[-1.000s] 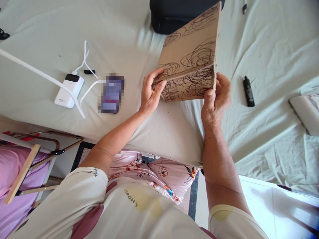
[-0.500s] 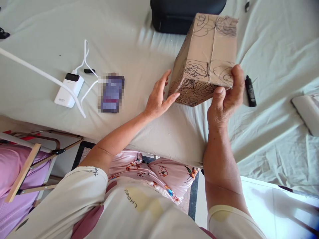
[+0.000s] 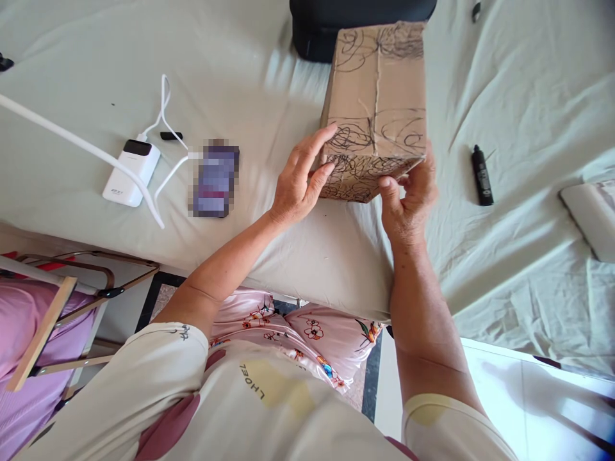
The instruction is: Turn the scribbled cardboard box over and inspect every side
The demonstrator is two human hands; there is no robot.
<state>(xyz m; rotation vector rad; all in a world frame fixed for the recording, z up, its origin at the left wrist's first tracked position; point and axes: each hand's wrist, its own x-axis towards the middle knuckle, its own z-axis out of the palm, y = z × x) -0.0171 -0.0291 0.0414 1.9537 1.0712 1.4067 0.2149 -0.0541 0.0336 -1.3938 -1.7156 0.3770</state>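
Observation:
A brown cardboard box (image 3: 400, 83) with black scribbled loops on its top and near side is held tilted over the cloth. My right hand (image 3: 412, 195) grips its near right corner, the thumb on the near face and the fingers partly hidden along the right side. At the near left corner, my left hand (image 3: 300, 176) has its fingers and thumb laid against the box. A black marker pen (image 3: 482, 176) lies on the cloth to the right of my right hand.
Behind the box is a black case (image 3: 312, 35). To the left lie a white power bank (image 3: 132, 173) with a white cable and a phone (image 3: 214, 179) with a blurred screen. A white object (image 3: 589, 214) sits at the right, and a folding chair (image 3: 52, 333) stands lower left.
The box has shifted left and turned so its top faces me more squarely. My right hand moved left with it, and my left hand came from beside the box onto its corner.

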